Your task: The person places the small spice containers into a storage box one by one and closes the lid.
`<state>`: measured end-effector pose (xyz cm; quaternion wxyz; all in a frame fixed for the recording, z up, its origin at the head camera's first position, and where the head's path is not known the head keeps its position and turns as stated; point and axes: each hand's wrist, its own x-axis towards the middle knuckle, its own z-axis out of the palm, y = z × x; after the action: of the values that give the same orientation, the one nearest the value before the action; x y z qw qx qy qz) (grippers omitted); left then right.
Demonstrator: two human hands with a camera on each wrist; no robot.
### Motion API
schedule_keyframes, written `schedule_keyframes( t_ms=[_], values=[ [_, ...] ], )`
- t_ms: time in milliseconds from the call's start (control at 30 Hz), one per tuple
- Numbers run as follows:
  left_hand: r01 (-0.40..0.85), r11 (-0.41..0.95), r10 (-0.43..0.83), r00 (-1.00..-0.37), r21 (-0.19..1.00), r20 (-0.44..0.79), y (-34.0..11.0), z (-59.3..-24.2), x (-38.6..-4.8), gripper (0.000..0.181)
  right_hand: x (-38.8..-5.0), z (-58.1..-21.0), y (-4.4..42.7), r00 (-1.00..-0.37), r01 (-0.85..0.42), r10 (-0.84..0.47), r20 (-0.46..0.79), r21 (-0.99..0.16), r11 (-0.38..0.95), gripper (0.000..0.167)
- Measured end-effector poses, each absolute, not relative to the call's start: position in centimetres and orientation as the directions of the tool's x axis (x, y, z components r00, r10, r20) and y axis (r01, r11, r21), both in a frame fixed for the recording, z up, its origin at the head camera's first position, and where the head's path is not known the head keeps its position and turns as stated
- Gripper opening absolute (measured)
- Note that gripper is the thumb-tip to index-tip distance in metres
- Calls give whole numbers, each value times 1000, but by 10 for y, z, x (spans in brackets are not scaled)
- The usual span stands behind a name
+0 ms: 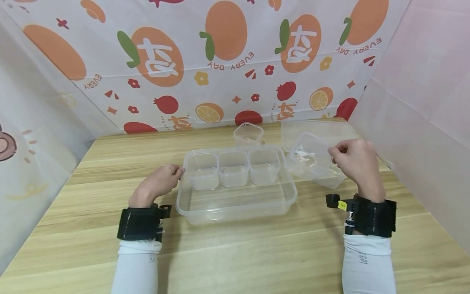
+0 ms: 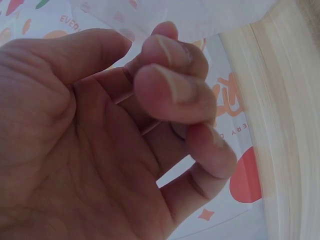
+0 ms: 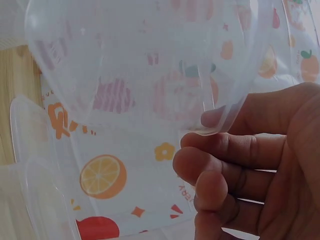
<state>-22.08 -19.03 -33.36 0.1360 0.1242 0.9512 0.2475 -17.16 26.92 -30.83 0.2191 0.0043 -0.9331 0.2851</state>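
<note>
A large clear rectangular plastic container point(image 1: 235, 206) sits on the table, with three small clear square containers point(image 1: 235, 173) in a row along its far side. My left hand point(image 1: 158, 185) holds the large container's left rim at the fingertips; in the left wrist view its fingers point(image 2: 172, 92) are curled beside a translucent wall. My right hand point(image 1: 358, 163) pinches the rim of another small clear container point(image 3: 150, 75) between thumb and index finger. In the head view this held container point(image 1: 310, 151) is tilted, right of the large one.
Behind the large container stands another small clear container point(image 1: 248, 132). A large flat clear lid point(image 1: 330, 127) lies at the back right, with more clear plastic point(image 1: 329, 179) below the held container. A fruit-printed sheet point(image 1: 227, 90) hangs behind the wooden table point(image 1: 238, 257).
</note>
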Motion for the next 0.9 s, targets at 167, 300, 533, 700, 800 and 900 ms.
schedule_keyframes(
  t_ms=[167, 300, 533, 700, 800, 900],
  values=[
    [170, 842, 303, -934, 511, -190, -190, -332, -222, 44, -174, -306, 265, -883, -181, 84, 461, -502, 846, 23],
    [160, 828, 306, -932, 537, -196, -193, -333, -220, 42, -178, -309, 259, -887, -208, 55, 458, -504, 838, 23],
    [52, 767, 268, -931, 639, -247, -191, -335, -218, 35, -183, -312, 249, -901, -205, 50, 430, -525, 826, 23],
    [31, 748, 253, -937, 663, -242, -189, -333, -217, 37, -186, -308, 241, -898, -227, 32, 439, -526, 819, 23],
    [21, 739, 248, -938, 674, -242, -188, -334, -216, 36, -186, -305, 235, -891, -235, 27, 453, -512, 826, 21],
    [9, 732, 237, -941, 681, -242, -187, -334, -215, 34, -185, -302, 229, -883, -251, 15, 468, -499, 830, 21]
  ],
)
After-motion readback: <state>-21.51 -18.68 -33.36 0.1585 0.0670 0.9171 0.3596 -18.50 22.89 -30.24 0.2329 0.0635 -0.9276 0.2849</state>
